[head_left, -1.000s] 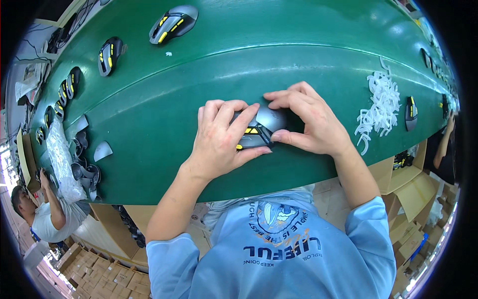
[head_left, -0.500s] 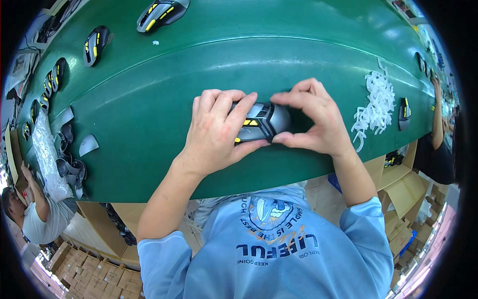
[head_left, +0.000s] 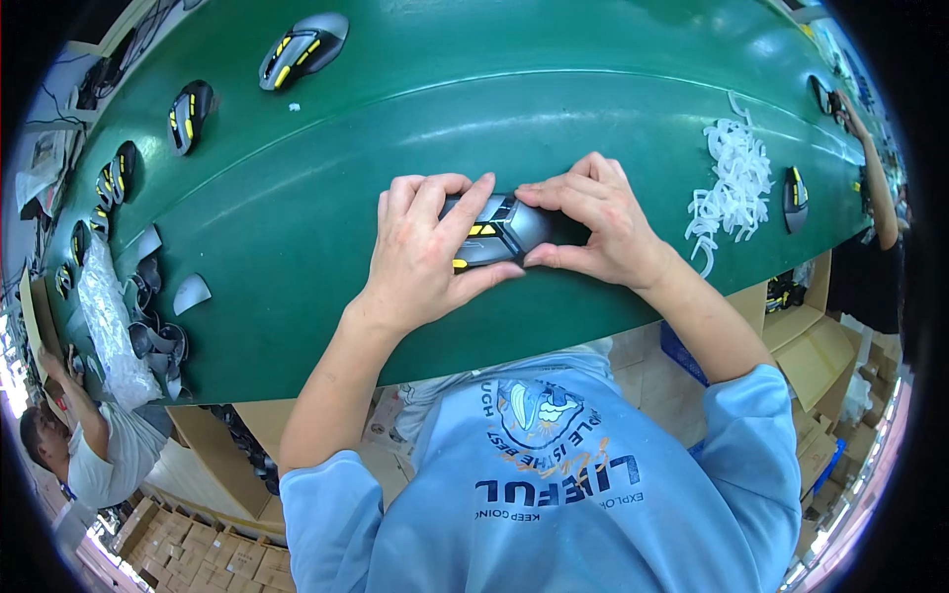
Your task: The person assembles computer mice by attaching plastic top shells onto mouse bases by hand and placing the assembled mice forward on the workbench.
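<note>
Above the green table (head_left: 297, 227)'s near half, the half-curled left hand (head_left: 420, 242) grips the gray mouse (head_left: 527, 229); the right hand (head_left: 603, 222) pinches its rounded end. White strips (head_left: 733, 178) heap on the table's right; another mouse (head_left: 303, 51) lies far left.

Brown cartons (head_left: 198, 544) stacked lower left. Open carton (head_left: 813, 368) at right, below green counter (head_left: 287, 316). Blue crate (head_left: 680, 354) partly visible under it. Clear plastic bag (head_left: 111, 326) on counter, left; white curved plastic bits (head_left: 733, 178) heaped right. Co-worker (head_left: 117, 460) far left.
</note>
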A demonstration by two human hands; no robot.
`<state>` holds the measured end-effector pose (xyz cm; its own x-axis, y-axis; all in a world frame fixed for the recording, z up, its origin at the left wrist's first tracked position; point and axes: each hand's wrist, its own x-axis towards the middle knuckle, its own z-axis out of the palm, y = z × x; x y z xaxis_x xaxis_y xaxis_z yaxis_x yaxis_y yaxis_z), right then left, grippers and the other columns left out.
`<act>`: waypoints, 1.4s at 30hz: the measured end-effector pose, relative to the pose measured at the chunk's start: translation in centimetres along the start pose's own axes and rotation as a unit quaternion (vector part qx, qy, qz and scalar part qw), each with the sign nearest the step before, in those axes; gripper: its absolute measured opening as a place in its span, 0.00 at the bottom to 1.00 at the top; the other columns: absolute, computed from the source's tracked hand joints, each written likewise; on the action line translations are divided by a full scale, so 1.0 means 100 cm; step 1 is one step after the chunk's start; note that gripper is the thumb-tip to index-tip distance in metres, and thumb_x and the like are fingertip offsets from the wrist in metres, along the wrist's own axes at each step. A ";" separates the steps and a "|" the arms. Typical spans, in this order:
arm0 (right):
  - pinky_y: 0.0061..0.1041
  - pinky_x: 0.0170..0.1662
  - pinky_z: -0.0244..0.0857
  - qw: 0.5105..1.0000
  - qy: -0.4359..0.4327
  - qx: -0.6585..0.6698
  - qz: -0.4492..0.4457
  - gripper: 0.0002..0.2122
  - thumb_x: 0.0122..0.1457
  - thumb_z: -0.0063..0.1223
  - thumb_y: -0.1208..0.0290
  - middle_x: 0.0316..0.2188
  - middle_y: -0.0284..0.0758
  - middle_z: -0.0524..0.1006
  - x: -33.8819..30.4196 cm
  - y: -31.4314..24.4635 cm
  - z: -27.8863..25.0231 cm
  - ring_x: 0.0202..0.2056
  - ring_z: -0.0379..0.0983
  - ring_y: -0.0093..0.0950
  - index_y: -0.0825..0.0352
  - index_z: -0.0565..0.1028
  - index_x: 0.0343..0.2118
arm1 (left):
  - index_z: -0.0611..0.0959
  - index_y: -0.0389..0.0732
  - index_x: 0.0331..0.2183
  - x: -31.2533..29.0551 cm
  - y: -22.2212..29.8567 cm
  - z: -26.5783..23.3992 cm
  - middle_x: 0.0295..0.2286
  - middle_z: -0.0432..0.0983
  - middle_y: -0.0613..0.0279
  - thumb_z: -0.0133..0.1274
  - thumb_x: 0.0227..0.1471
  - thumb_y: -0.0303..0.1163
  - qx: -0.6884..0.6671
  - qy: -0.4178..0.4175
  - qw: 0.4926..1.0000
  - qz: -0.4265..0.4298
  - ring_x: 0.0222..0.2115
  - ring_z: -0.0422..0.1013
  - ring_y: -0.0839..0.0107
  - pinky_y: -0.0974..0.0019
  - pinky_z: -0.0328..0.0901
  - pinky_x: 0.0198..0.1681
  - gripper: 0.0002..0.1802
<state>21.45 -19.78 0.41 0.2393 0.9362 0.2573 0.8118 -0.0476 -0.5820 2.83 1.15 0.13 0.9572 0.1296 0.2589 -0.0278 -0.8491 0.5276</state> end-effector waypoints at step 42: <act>0.37 0.41 0.72 0.992 0.099 -0.054 0.048 0.07 0.60 0.72 0.65 0.29 0.31 0.84 -0.045 -0.008 -0.064 0.33 0.78 0.35 0.60 0.88 0.38 | 0.71 0.37 0.69 -0.035 -0.301 -0.179 0.58 0.79 0.42 0.64 0.62 0.59 0.148 0.280 0.849 -0.424 0.57 0.75 0.47 0.47 0.66 0.64 0.47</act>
<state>23.17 -26.19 4.68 0.4094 0.8396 0.3571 0.8299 -0.1801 -0.5280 -4.86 35.45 -2.13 0.3079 0.9104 0.2762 0.7553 -0.4105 0.5110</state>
